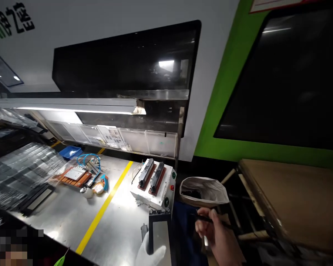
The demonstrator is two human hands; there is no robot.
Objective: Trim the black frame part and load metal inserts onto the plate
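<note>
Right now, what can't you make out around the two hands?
Head view:
Bottom edge cuts off the left hand; its grip sits behind the dark frame.
Shadow swallows the thin dark strip in the right hand; too thin to identify.
Darkness hides the bag contents.
Pixelation covers the bottom-left corner.

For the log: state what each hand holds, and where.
Left hand grips the black-framed panel by its lower edge. Right hand pinches a thin black strip near one end.
</note>
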